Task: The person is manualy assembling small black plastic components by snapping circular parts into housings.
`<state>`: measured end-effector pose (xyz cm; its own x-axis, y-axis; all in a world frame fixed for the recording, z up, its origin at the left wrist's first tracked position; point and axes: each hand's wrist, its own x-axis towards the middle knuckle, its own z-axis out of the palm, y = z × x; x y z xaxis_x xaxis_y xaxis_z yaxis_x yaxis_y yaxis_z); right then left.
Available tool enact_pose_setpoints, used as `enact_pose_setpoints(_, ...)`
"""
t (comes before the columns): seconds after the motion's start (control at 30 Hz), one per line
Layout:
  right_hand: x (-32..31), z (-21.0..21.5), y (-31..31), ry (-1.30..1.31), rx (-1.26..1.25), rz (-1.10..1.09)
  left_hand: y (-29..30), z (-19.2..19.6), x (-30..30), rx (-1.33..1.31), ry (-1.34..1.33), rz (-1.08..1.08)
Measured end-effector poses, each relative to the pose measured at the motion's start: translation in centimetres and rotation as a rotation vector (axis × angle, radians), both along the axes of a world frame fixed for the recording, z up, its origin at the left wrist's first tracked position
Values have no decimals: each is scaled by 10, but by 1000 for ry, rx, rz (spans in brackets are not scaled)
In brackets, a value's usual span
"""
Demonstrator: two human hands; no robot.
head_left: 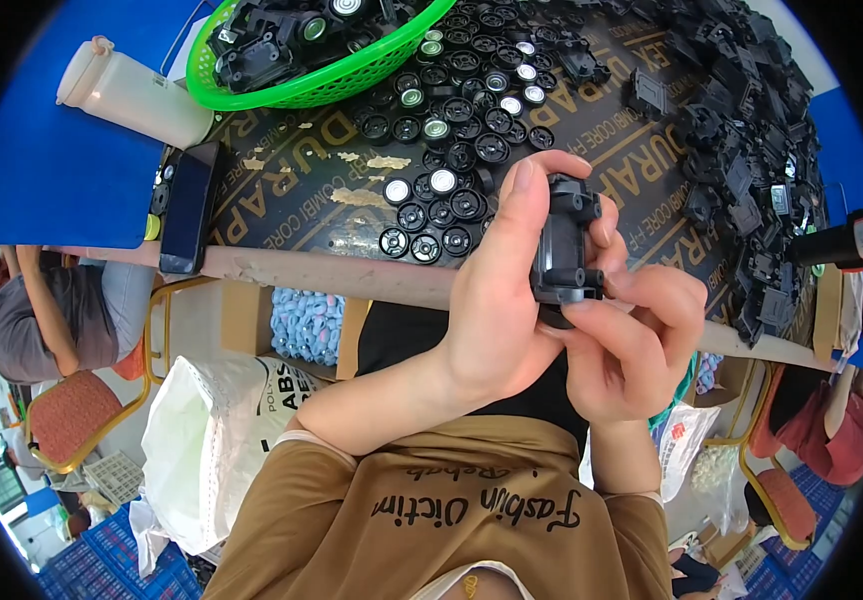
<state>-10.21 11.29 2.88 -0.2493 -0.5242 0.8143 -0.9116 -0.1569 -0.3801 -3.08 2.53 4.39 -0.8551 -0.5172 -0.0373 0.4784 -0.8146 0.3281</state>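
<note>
My left hand (502, 290) is closed round a black plastic toy car chassis (562, 240), its thumb along one side and its fingers behind. My right hand (642, 330) pinches at the near end of the chassis, thumb and forefinger together; whether a small part sits between those fingertips is hidden. Post-like round ends stick out along the right side of the chassis. Beyond my left hand lie many small black wheels (467, 204), some with silvery faces, spread over the dark printed tabletop (292, 200).
A green basket (322, 95) full of black parts stands at the far left, near a white lidded bottle (132, 95) and a phone (190, 210). Black plastic parts (742, 180) are heaped along the right. A white sack (212, 450) stands below the table's edge. Other people sit at both sides.
</note>
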Motion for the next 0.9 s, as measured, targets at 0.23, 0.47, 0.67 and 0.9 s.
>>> enact_pose_setpoints(0.23, 5, 1, -4, 8, 93, -59, 6, -6, 0, -170, 3, 156)
enact_pose_setpoints(0.47, 3, -1, -9, -70, 26, 38, 12, -18, -2, -433, 38, 301)
enact_pose_setpoints(0.67, -45, 23, -21, -174, 355, 442, -33, -13, 15, -1152, -276, 311)
enact_pose_setpoints(0.9, -163, -6, -54, 337, 621, -361, -172, 84, 18, -1675, -1066, 1002)
